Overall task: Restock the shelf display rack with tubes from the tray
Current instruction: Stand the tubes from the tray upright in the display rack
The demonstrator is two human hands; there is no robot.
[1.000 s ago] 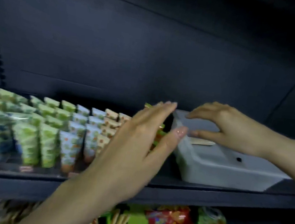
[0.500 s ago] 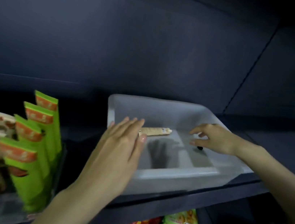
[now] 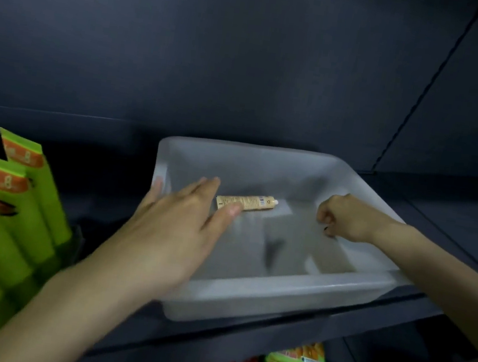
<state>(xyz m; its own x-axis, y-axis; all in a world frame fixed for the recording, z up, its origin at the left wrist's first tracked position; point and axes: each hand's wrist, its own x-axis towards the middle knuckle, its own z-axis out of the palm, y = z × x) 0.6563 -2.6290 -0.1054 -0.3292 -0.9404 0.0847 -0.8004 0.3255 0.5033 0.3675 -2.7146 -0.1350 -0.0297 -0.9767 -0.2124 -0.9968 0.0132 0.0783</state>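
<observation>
The pale grey plastic tray [image 3: 277, 293] stands open at the top. Its floor in front of and to the right of the cream plastic tube [image 3: 247, 203] offers room to reach in, broken only by low moulded ridges. The left hand [image 3: 182, 228], fingers straight, covers the tray's left side up to the tube's flat end. The right hand [image 3: 346, 217] grips the tray's right wall. Left of the tray, across a dark gap, tall green packs with orange bands [image 3: 12, 210] stand upright. Right of the tray runs open dark shelf [image 3: 455, 229].

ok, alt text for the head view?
A person's open left hand reaches for a single beige tube lying in a grey tray on a dark shelf; the right hand is curled inside the tray's right side. Green-and-orange tubes stand at left.
</observation>
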